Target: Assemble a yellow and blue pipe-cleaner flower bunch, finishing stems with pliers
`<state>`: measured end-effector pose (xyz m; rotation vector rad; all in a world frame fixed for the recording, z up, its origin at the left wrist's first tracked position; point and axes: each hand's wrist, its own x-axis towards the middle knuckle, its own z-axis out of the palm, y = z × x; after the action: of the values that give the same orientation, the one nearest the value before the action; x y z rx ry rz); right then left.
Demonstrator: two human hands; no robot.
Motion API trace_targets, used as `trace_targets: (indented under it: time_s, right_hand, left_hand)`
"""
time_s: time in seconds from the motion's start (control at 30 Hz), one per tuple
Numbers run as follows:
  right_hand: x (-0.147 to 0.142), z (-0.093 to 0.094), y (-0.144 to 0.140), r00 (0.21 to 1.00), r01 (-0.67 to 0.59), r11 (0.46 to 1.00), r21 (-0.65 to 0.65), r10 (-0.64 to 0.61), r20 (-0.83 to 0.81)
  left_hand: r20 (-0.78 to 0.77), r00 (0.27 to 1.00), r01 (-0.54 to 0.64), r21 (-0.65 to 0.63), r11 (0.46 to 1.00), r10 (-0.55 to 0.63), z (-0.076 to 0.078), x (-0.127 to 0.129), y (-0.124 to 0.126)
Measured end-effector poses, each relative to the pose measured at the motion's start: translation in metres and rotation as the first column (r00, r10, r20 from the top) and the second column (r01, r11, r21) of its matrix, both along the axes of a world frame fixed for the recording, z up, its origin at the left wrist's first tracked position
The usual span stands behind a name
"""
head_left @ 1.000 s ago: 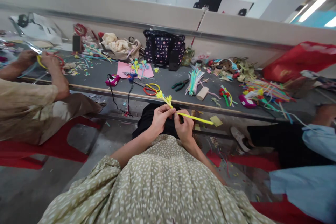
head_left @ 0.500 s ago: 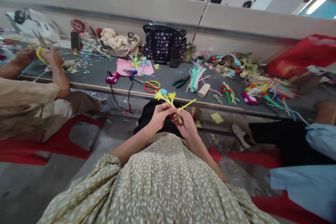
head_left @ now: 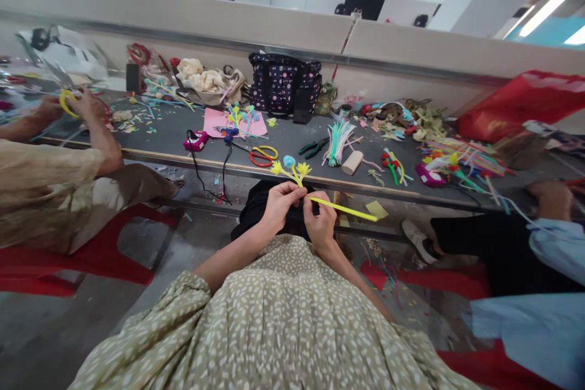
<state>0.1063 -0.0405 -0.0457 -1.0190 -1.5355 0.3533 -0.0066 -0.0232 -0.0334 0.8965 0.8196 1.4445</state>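
Observation:
Between my fingers, over my lap, is a small bunch of pipe-cleaner flowers (head_left: 299, 172), two yellow heads and one blue pompom on yellow stems. My left hand (head_left: 280, 204) pinches the stems just below the heads. A yellow pipe cleaner (head_left: 350, 210) sticks out to the right from the bunch, and my right hand (head_left: 320, 219) is closed on it close to the stems. The fingertips of both hands nearly meet, hiding where the pipe cleaner joins the stems. Past my hands, red-and-yellow-handled scissors (head_left: 261, 156) lie at the table's front edge.
On the table (head_left: 283, 140) are pliers (head_left: 314, 147), a bundle of pale pipe cleaners (head_left: 339, 145), a pink sheet (head_left: 212, 124) with finished flowers, a glue gun (head_left: 230, 133) and a dark patterned bag (head_left: 284, 82). Co-workers sit on both sides; the left one's hand (head_left: 86, 103) holds scissors.
The yellow pipe cleaner has swung from pointing up-right to lying lower and further out to the right. My right hand has moved slightly down. The blue pompom shows more clearly.

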Motion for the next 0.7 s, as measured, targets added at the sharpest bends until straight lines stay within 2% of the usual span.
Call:
trace_targets:
  time_s: [0.07, 0.13, 0.2, 0.27, 0.37, 0.43, 0.5, 0.57, 0.63, 0.7]
  right_hand:
    - [-0.0004, 0.0027, -0.0009, 0.99, -0.076, 0.992, -0.105, 0.062, -0.125]
    - [0.0, 0.005, -0.0006, 0.932, -0.227, 0.946, -0.231, 0.142, -0.335]
    - [0.0014, 0.006, 0.0013, 0.808, -0.417, 0.856, -0.306, 0.194, -0.557]
    - [0.0033, 0.0058, 0.004, 0.664, -0.576, 0.745, -0.336, 0.186, -0.725]
    - [0.0047, 0.0047, 0.0069, 0.499, -0.732, 0.593, -0.335, 0.131, -0.856]
    - [0.0037, 0.0035, 0.0071, 0.44, -0.775, 0.551, -0.309, 0.119, -0.89]
    - [0.0015, 0.0022, 0.006, 0.44, -0.759, 0.582, -0.293, 0.126, -0.889]
    - [-0.0007, 0.001, 0.0043, 0.508, -0.681, 0.671, -0.292, 0.147, -0.848]
    - [-0.0017, 0.0003, 0.0025, 0.642, -0.547, 0.786, -0.288, 0.173, -0.747]
    - [-0.0011, -0.0002, 0.0014, 0.813, -0.36, 0.895, -0.265, 0.161, -0.56]
  left_hand:
    - [-0.002, 1.0, 0.011, 0.022, 1.0, -0.011, 0.0014, -0.0016, -0.0007]
    - [0.011, 0.999, 0.04, 0.032, 0.999, -0.04, 0.0023, -0.0027, -0.0014]
    - [0.032, 0.997, 0.07, 0.032, 0.997, -0.071, 0.0028, -0.0034, -0.0022]
    - [0.047, 0.994, 0.094, 0.019, 0.995, -0.095, 0.0032, -0.0038, -0.0029]
    - [0.053, 0.99, 0.131, -0.009, 0.991, -0.13, 0.0038, -0.0047, -0.0038]
    - [0.06, 0.986, 0.158, -0.012, 0.987, -0.157, 0.0038, -0.0053, -0.0038]
    - [0.07, 0.982, 0.178, -0.013, 0.984, -0.176, 0.0033, -0.0054, -0.0032]
    - [0.07, 0.982, 0.179, -0.023, 0.984, -0.177, 0.0023, -0.0047, -0.0023]
    - [0.035, 0.987, 0.159, -0.028, 0.987, -0.158, 0.0009, -0.0034, -0.0014]
    - [-0.015, 0.992, 0.122, -0.02, 0.992, -0.122, -0.0003, -0.0018, -0.0008]
